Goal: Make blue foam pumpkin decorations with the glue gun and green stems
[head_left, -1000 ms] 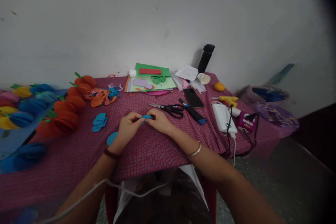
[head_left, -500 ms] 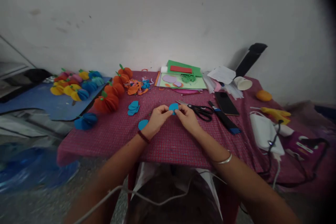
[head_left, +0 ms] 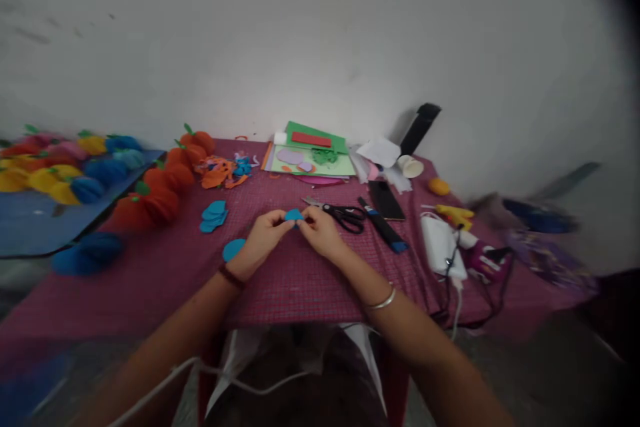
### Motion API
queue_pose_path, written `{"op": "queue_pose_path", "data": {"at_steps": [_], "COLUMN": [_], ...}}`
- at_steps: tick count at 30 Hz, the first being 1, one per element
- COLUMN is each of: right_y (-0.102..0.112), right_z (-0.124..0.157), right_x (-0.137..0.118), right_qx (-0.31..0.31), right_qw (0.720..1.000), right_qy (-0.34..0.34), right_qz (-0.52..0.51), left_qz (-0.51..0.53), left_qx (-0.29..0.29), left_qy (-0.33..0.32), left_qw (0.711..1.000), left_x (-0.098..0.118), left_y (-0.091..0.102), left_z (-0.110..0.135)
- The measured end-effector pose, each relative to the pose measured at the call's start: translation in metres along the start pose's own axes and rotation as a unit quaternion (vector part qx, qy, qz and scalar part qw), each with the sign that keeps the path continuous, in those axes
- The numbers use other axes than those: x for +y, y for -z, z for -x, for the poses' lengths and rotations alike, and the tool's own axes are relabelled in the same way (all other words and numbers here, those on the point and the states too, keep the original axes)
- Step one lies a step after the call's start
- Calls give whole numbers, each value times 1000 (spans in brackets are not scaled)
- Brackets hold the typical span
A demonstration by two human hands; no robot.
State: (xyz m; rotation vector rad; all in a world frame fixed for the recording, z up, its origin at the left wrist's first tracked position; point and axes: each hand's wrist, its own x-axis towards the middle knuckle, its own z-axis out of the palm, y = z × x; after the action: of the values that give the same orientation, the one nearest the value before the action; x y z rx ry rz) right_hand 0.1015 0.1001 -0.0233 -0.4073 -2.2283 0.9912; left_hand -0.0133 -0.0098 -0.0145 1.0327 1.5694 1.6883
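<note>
Between my two hands, above the front middle of the table, is a small blue paper circle (head_left: 293, 215), partly covered by my fingers. My left hand (head_left: 265, 237) pinches its left side, and my right hand (head_left: 320, 230) pinches the right side. Beside my left wrist lies another blue circle (head_left: 234, 249). Several blue cut pieces (head_left: 214, 216) sit in a loose pile farther left. Black-handled scissors (head_left: 343, 215) rest just beyond my right hand, with a black and blue cutter-like tool (head_left: 384, 225) to their right.
Orange paper pumpkins (head_left: 150, 203) line the table's left side, near a blue one (head_left: 87, 253). Scraps (head_left: 220, 172) and coloured sheets (head_left: 335, 163) lie at the back. A phone (head_left: 386, 200), a yellow glue gun (head_left: 455, 215) and a white power bank (head_left: 443, 245) with cables occupy the right.
The camera view has swung right, so everything appears farther left. Both hands still hold the blue circle, which now looks flatter and more tilted, perhaps bent.
</note>
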Motion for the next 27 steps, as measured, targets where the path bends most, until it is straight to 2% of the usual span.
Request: {"op": "queue_pose_path", "data": {"at_steps": [5, 9, 12, 15, 20, 27], "right_y": [2, 1, 1, 2, 6, 4], "right_z": [2, 6, 7, 8, 8, 6], "right_x": [-8, -17, -20, -22, -24, -21], "right_qx": [10, 16, 42, 69, 75, 72], "right_qw": [999, 997, 995, 992, 994, 996], "right_qy": [-6, 20, 38, 58, 68, 29], "right_qz": [-32, -70, -87, -91, -52, -45], "left_qz": [67, 155, 188, 200, 188, 172], "left_qx": [4, -9, -21, -27, -20, -17], "left_qy": [23, 29, 36, 42, 45, 47], "left_qw": [997, 987, 981, 979, 981, 984], "left_x": [-9, -10, -9, -7, -4, -8], "left_y": [2, 2, 1, 0, -1, 1], "left_z": [-2, 0, 1, 2, 3, 1]}}
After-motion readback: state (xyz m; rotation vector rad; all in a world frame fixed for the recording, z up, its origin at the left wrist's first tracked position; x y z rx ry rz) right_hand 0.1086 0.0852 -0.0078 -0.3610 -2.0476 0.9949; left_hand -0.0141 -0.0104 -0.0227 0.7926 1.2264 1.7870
